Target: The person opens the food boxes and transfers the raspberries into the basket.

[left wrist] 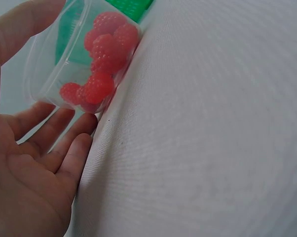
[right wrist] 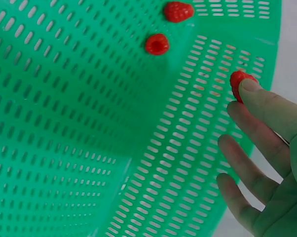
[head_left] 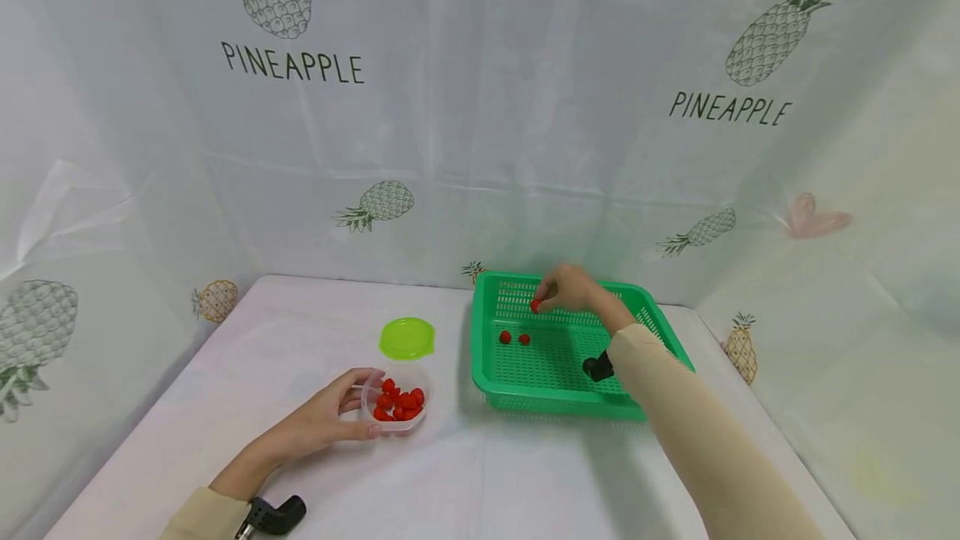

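The green basket [head_left: 555, 400], the largest thing on the white-covered table [head_left: 465, 490], looks like light, fairly stiff plastic, best held by its rim. Over its far side the right hand [head_left: 570, 290] reaches palm down, thumb and forefinger pinching one berry, the other three fingers spread loosely. The left hand [head_left: 322, 419] lies low at the clear tub [left wrist: 45, 74], thumb on one side and bent fingers on the other, holding it upright on the cloth; its thin wall probably flexes, so a gentle hold suits. Behind the tub lies a lime-green lid [head_left: 407, 338]. Smallest are the raspberries: a cluster in the tub [left wrist: 109, 39], two on the basket floor [right wrist: 157, 44], and the pinched raspberry [right wrist: 237, 84], likely light, its bumpy sides offering fingertips good purchase.
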### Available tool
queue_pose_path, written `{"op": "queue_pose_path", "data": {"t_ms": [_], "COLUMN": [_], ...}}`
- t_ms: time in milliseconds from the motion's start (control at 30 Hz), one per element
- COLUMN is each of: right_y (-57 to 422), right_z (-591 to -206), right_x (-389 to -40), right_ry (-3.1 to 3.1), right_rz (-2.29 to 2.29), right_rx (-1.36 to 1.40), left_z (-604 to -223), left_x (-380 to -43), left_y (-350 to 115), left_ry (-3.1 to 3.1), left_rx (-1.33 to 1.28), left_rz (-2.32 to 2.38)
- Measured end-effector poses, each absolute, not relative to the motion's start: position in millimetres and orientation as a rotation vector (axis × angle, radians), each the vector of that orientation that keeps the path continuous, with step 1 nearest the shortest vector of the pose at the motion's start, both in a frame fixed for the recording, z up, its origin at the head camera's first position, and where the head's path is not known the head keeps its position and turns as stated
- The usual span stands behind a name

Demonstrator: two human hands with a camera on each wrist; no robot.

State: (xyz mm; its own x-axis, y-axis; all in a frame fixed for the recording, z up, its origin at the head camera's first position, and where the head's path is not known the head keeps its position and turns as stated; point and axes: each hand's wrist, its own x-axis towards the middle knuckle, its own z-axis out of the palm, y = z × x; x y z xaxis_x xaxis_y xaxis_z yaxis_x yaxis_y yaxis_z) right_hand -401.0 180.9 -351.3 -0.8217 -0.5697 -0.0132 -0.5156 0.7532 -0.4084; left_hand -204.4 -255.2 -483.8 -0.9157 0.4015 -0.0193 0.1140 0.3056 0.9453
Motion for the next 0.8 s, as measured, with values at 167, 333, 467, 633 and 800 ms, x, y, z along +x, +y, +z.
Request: {"op": "queue_pose_path", "data": {"t_ms": [167, 333, 467, 633, 800], "right_y": [181, 181, 183, 183, 182], "right_z": [-364, -374, -380, -385, -389], "right_x": [-409, -412, -412, -411, -409], "right_ry": [2.791, 2.758, 2.749, 2.736, 2.703], "right_rz": [-0.561, -0.515, -0.499, -0.503, -0.475], "right_rx": [-0.890, -0.836, -0.771, -0.776, -0.775], "left_z": [-484, -483, -481, -480, -481], "left_x": [-204, -204, -204, -204, -204], "left_y": [-256, -255, -255, -255, -254], "left_ry": [2.324, 2.316, 2.329, 2.343, 2.333], "left_rx": [0.462, 0.461, 0.447, 0.425, 0.428], "left_rz": [1.647, 1.648, 1.637, 1.625, 1.629]}}
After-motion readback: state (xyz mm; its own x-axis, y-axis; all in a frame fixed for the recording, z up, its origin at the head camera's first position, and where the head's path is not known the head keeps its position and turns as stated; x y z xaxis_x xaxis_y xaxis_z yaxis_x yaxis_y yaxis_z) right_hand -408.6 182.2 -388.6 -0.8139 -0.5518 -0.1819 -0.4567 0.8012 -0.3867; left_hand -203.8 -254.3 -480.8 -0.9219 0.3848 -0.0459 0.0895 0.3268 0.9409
